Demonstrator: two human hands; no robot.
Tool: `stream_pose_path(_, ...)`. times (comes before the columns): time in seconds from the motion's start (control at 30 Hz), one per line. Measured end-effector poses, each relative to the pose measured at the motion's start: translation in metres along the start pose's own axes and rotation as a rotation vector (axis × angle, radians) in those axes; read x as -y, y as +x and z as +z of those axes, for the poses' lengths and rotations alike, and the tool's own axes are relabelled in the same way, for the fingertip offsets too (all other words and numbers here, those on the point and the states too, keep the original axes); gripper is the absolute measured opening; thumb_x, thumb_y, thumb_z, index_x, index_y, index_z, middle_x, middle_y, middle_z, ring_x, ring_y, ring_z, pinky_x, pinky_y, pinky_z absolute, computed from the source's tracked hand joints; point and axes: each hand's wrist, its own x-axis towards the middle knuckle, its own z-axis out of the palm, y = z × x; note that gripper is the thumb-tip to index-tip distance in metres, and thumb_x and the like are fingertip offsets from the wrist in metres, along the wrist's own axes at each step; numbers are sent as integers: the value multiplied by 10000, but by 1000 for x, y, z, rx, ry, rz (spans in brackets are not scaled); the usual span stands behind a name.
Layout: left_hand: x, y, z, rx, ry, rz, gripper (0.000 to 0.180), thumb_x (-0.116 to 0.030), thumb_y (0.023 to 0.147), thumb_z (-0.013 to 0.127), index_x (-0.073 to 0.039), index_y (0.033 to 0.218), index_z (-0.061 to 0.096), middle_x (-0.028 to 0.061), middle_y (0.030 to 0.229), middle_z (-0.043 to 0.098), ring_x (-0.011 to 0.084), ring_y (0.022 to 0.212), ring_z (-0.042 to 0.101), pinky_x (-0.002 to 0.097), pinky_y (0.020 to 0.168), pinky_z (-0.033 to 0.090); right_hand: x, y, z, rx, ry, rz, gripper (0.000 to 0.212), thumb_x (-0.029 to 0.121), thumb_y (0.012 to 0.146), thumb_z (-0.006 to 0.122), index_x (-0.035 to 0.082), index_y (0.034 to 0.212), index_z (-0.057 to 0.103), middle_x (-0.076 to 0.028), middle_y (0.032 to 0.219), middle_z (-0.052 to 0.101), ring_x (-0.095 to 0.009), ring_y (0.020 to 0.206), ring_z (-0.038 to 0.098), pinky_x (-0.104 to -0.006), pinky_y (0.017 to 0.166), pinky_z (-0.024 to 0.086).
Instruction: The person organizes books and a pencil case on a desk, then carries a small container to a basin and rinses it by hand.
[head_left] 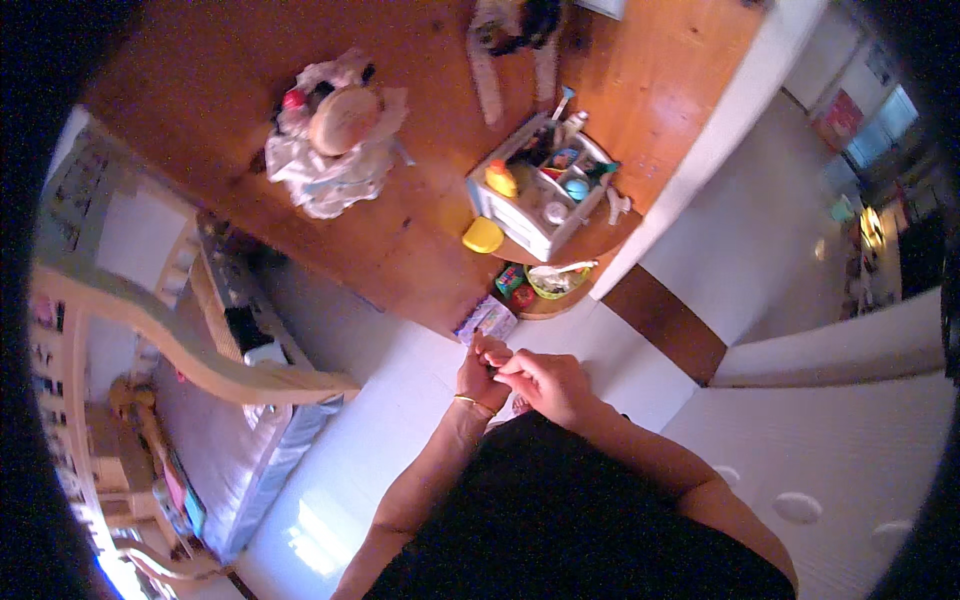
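My left hand point(480, 368), with a thin gold bracelet point(473, 404) at its wrist, has its fingers curled. My right hand point(550, 385) meets it in front of my dark top, its thumb and fingertips pinched together. Whatever lies between the fingers is too small and blurred to make out. Just past my left fingertips is a purple and white patterned box point(487, 320), by the corner of the wooden surface; whether my fingers touch it I cannot tell.
On the brown wooden surface point(400, 270) stands a white compartment organizer point(525, 225) with bottles and small items. A yellow case point(483, 235) lies beside it. A rounded shelf holds a yellow-green basket point(545, 290). White bundled plastic point(325, 190) lies farther left; a wooden bed frame point(230, 375) is at left.
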Motion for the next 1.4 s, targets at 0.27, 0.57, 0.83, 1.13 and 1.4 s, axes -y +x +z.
stream_pose_path(0.27, -4, -27, -2, 81, -289, 248, 328, -272, 902, 453, -116, 622, 381, -28, 570, 338, 84, 549, 373, 206, 506, 381, -20, 21, -5, 320, 49, -5, 108, 80, 875, 459, 23, 893, 549, -90, 688, 621, -198, 568, 606, -297, 533, 471)
stream_pose_path(0.57, 36, -81, -42, 141, -611, 703, 353, -251, 908, 448, -115, 588, 382, -11, 550, 358, 102, 539, 370, 201, 523, 373, -20, 40, 12, 772, 225, -266, 386, -61, 790, 369, 35, 1154, 451, -132, 994, 600, -228, 780, 614, -317, 710, 476)
stream_pose_path(0.83, 101, -107, -70, 45, -688, 1080, 387, -258, 918, 431, -124, 569, 330, -21, 549, 327, 75, 503, 354, 178, 519, 393, -16, 26, 39, 1047, 317, -422, 437, -98, 705, 374, 31, 1110, 476, -134, 1015, 574, -234, 846, 587, -330, 746, 463)
stream_pose_path(1.13, 124, -140, -101, 116, -870, 1243, 353, -293, 915, 432, -133, 610, 352, -42, 561, 307, 52, 523, 357, 180, 491, 367, 0, 7, 73, 1331, 272, -478, 273, -79, 735, 430, 15, 960, 552, -104, 863, 576, -193, 757, 582, -287, 696, 461)
stream_pose_path(1.4, 113, -183, -111, 64, -881, 1367, 358, -295, 917, 428, -132, 612, 333, -45, 551, 288, 54, 523, 347, 181, 492, 360, 27, -25, 116, 1440, 325, -525, 197, -41, 732, 476, 34, 886, 572, -117, 808, 590, -230, 720, 596, -307, 649, 472)
